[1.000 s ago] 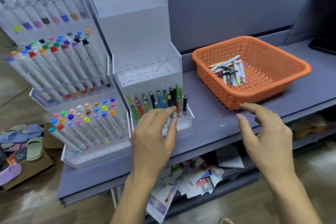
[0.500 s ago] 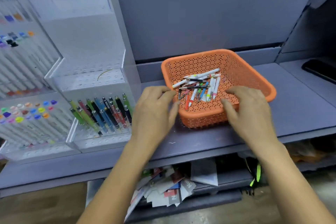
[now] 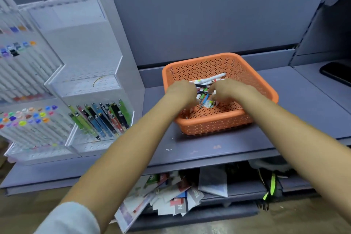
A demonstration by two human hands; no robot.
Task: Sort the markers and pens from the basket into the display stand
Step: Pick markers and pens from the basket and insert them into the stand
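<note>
An orange perforated basket [image 3: 212, 122] sits on the grey shelf and holds a pile of pens and markers [image 3: 208, 81]. Both my hands are inside it. My left hand [image 3: 181, 92] lies on the left side of the pile and my right hand [image 3: 228, 89] on the right side. Their fingers bend down into the pens, and the backs of the hands hide any grip. The white tiered display stand [image 3: 89, 89] stands left of the basket, with several coloured pens [image 3: 103, 118] slanting in its lowest row.
A second stand full of colour-capped markers [image 3: 28, 119] fills the far left. A dark phone [image 3: 338, 73] lies at the right on a neighbouring shelf. Loose papers [image 3: 171, 195] are heaped on the shelf below. A grey back wall rises behind the basket.
My view has swung right from the stands toward the basket. Both hands moved forward from the shelf's front edge, over the basket's near rim, and down onto the pile of pens.
</note>
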